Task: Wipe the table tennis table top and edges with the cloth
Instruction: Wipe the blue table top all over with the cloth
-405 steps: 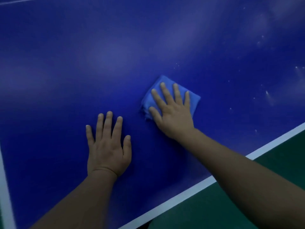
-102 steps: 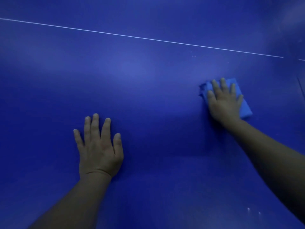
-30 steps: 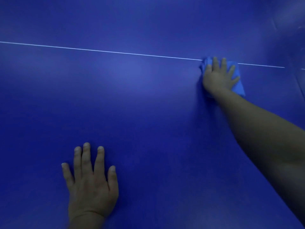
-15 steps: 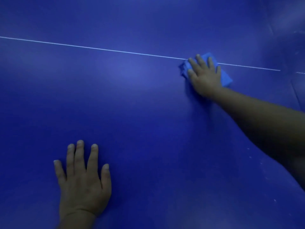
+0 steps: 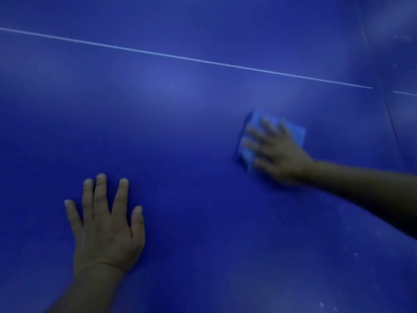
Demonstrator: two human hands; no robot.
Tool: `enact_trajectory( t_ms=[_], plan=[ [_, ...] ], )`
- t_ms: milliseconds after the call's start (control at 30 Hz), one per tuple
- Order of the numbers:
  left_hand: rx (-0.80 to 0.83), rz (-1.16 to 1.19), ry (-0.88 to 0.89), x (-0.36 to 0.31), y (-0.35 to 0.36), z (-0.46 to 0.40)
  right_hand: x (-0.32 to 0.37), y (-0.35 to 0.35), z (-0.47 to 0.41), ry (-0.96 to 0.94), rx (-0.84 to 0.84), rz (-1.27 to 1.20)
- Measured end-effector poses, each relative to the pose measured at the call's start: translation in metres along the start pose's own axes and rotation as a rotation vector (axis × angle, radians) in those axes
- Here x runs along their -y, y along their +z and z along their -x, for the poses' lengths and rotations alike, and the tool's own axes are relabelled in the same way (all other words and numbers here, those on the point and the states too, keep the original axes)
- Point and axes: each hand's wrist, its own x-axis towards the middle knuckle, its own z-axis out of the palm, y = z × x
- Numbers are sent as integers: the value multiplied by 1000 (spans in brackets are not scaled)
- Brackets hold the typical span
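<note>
Pressing flat with spread fingers, the right hand (image 5: 278, 152) is pinning a folded blue cloth (image 5: 274, 137) to the blue table tennis table (image 5: 180, 132), below the thin white line (image 5: 180, 56); the left hand (image 5: 106, 227) is lying open, palm down, nearer the camera than the line.
</note>
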Motion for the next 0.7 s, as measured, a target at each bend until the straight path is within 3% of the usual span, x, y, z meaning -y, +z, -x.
enact_trajectory(
  t_ms=[67, 100, 167, 333, 433, 500, 533, 600, 700],
  plan=[
    [5, 14, -4, 1, 0, 2, -38, -12, -34, 437, -21, -83],
    [-1, 18, -3, 1, 1, 2, -47, -15, -42, 566, -19, -113],
    [-14, 21, 8, 0, 1, 4, -42, -13, -38, 615, -36, -128],
    [-9, 43, 3, 0, 1, 3, 68, 10, 37, 325, -94, -105],
    [-4, 54, 4, -1, -1, 4, 180, 18, 128, -31, -101, -128],
    [5, 59, 0, -2, -2, 6, 195, 19, 160, -236, -28, -118],
    [5, 57, 0, -2, -2, 6, 184, 20, 159, -248, -21, -103],
    [-2, 44, 5, -2, -1, 5, 146, 24, 135, -6, -74, -70],
    [-21, 46, 13, -1, -1, 7, 101, 13, 93, 606, -95, -182]
  ],
)
